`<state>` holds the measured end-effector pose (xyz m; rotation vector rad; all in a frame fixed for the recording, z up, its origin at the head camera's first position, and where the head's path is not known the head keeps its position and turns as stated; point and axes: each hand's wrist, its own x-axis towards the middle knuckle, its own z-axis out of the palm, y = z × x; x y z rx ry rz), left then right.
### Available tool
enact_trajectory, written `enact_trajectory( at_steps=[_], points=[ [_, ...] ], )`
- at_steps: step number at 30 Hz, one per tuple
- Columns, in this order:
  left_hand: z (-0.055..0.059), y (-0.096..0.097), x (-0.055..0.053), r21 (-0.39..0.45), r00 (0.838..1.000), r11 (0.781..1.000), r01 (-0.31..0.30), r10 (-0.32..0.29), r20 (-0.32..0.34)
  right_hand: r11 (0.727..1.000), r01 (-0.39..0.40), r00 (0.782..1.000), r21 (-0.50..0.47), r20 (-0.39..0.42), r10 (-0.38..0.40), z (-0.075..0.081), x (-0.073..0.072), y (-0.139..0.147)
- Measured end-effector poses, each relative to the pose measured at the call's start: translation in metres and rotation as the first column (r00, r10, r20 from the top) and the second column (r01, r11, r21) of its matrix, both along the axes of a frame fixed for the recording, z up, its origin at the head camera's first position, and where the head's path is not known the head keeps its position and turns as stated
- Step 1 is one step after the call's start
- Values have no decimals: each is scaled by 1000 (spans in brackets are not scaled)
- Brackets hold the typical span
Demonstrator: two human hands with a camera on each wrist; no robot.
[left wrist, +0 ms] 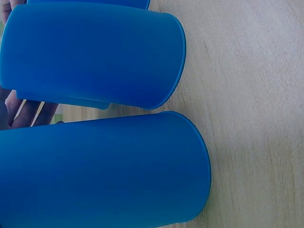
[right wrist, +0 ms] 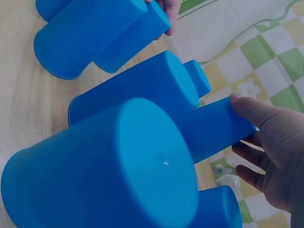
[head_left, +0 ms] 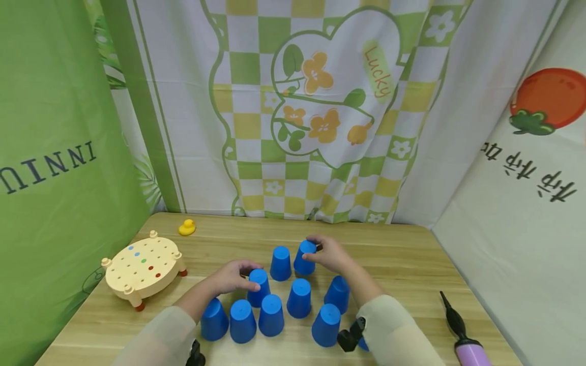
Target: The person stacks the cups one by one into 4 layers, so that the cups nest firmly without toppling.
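Several blue cups stand upside down on the wooden table, in loose slanting rows in the head view. My left hand [head_left: 232,277] holds a blue cup [head_left: 259,290] near its top, thumb on the near side and fingers behind. Farther back, my right hand [head_left: 333,254] pinches another blue cup [head_left: 304,260] between thumb and fingers; the right wrist view shows this grip [right wrist: 221,126] from the side. Left of that cup stands a further blue cup [head_left: 281,264]. In the left wrist view, a large near cup [left wrist: 104,173] hides much of my left hand.
A cream pegged board on short legs [head_left: 145,267] stands at the left, with a yellow rubber duck [head_left: 186,227] behind it. On the right lies a black and purple hand pump [head_left: 460,325]. Printed curtains [head_left: 256,152] hang along the table's back and sides.
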<state>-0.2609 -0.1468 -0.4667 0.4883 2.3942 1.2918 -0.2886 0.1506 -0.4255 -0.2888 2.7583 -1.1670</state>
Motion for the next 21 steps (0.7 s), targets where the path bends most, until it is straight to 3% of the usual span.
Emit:
enact_trajectory(
  at_steps=[9,21],
  points=[
    [-1,1,0,-2,1000,1000,-15,15,9,998,-20,999,59,41,18,-12,-4,-6],
    [1,0,2,3,1000,1000,-19,19,10,995,-25,999,93,30,22,-22,-3,-9]
  ],
)
